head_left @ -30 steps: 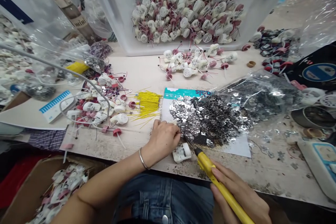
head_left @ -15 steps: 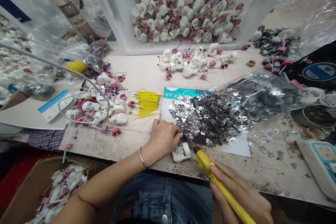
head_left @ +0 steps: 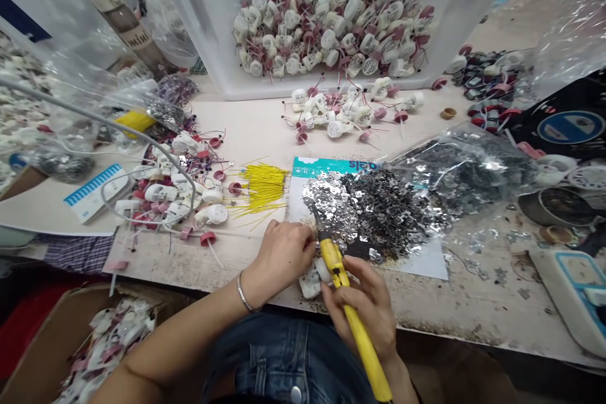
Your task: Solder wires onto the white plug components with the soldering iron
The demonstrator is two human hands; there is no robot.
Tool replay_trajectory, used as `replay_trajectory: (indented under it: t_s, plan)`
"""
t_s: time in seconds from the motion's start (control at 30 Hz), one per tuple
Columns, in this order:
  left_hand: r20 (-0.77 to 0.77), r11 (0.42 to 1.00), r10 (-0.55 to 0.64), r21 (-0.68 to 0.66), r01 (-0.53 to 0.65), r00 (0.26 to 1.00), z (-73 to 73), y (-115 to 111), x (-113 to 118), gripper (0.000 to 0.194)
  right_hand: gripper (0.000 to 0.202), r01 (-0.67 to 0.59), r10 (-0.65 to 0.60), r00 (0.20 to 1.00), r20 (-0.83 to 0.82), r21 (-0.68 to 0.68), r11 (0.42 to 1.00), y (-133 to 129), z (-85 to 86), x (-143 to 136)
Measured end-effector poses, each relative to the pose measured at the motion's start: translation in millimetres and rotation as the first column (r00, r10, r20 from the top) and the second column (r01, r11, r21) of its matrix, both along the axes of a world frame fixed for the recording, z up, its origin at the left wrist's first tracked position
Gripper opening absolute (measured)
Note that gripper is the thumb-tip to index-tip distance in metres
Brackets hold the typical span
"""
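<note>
My left hand (head_left: pixel 285 251) is closed, its fingers curled at the left edge of a heap of small shiny metal plates (head_left: pixel 338 205). What its fingertips pinch, if anything, is hidden. In my right hand (head_left: pixel 364 303) is a yellow electric screwdriver (head_left: pixel 357 325), slanting up and left. Its dark, narrow tip points at the heap's left side, close to my left fingers. Between my hands a white plastic housing (head_left: pixel 311 284) lies on the table near the front edge, partly covered by the screwdriver and right fingers.
Yellow wires (head_left: pixel 265 188) lie left of the heap. Further left are white housings with pink caps (head_left: pixel 163 192) and a looped grey cable (head_left: pixel 137 129). A translucent bin (head_left: pixel 222 79) of similar parts stands behind. A plastic bag of plates (head_left: pixel 478 164) and a blue-white device (head_left: pixel 572 290) are right.
My right hand has brought the screwdriver left and up, from right of the housing to over it, its tip near my left fingers. The left hand stays closed, almost in place.
</note>
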State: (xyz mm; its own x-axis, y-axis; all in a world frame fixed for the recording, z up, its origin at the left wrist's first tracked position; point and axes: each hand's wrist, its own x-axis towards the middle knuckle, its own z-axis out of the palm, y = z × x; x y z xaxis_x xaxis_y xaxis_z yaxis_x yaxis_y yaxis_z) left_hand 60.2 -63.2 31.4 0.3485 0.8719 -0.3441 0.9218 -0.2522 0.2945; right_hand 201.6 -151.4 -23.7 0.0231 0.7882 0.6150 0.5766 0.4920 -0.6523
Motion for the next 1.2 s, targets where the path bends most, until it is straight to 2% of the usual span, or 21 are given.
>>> replay_trajectory:
  t_s: [0.1,0.13,0.23,0.3,0.37,0.47,0.57,0.67,0.77,0.87,0.93,1.0,1.07,1.13,1.2]
  plan:
    - [-0.013,0.999,-0.003,-0.043,0.003,1.000,0.7,-4.5,-7.4,0.019,0.015,0.024,-0.026,0.999,0.031,0.050,0.998,3.2,-2.8,19.2]
    - [-0.005,0.999,-0.007,-0.042,0.007,1.000,0.6,-6.8,-9.3,0.019,0.022,0.051,-0.055,0.997,0.058,0.072,0.996,5.2,-5.3,28.4]
    - [0.035,1.000,-0.028,-0.010,0.028,0.999,0.7,-13.5,-14.9,0.021,0.036,0.137,-0.158,0.961,0.225,0.106,0.985,13.7,-16.1,52.6]
    - [0.054,0.999,-0.026,0.023,0.024,0.998,1.5,-14.2,-21.0,0.020,0.039,0.136,-0.161,0.949,0.271,0.110,0.985,18.6,-23.0,60.5]
    - [0.029,0.997,0.019,0.075,-0.021,0.999,1.9,-9.6,-30.6,0.019,0.043,0.116,-0.143,0.961,0.237,0.124,0.985,20.7,-27.1,60.6]
    - [-0.070,0.968,0.165,0.205,-0.147,0.984,-0.9,5.2,-47.3,0.019,0.043,0.125,-0.156,0.971,0.183,0.172,0.977,19.9,-28.2,51.9]
    - [-0.083,0.954,0.225,0.222,-0.202,0.971,-7.6,19.7,-58.5,0.017,0.039,0.115,-0.146,0.970,0.193,0.161,0.980,19.9,-25.7,43.6]
    - [-0.059,0.972,0.164,0.178,-0.151,0.985,-13.3,26.7,-63.1,0.017,0.031,0.119,-0.145,0.966,0.216,0.128,0.985,21.8,-19.5,42.8]
    - [-0.041,0.955,0.144,0.267,-0.128,0.989,-14.4,28.7,-67.1,0.018,0.020,0.184,-0.203,0.966,0.158,0.126,0.975,18.6,-9.9,47.5]
    - [0.097,0.912,0.185,0.354,-0.207,0.978,-11.0,28.4,-66.5,0.018,0.017,0.311,-0.313,0.950,0.015,0.074,0.948,8.0,-0.2,50.6]
    - [0.241,0.920,0.161,0.315,-0.234,0.957,-7.7,25.8,-56.8,0.016,0.017,0.393,-0.391,0.919,-0.046,0.036,0.919,0.9,4.6,49.9]
    - [0.355,0.973,0.066,0.183,-0.138,0.933,-5.0,21.0,-37.1,0.010,0.020,0.445,-0.442,0.894,-0.077,0.026,0.895,-3.2,6.9,47.7]
    - [0.405,0.996,-0.087,0.050,0.073,0.910,-3.9,16.0,-9.7,0.012,0.022,0.443,-0.439,0.893,-0.100,0.021,0.896,-4.3,6.9,45.6]
    - [0.380,0.964,-0.253,0.023,0.264,0.890,-4.3,13.2,20.0,0.020,0.021,0.420,-0.415,0.904,-0.101,0.025,0.907,-4.3,5.8,44.9]
    - [0.294,0.919,-0.384,0.032,0.393,0.875,-5.7,13.8,46.0,0.015,0.018,0.430,-0.427,0.900,-0.092,0.016,0.903,-4.8,5.1,45.6]
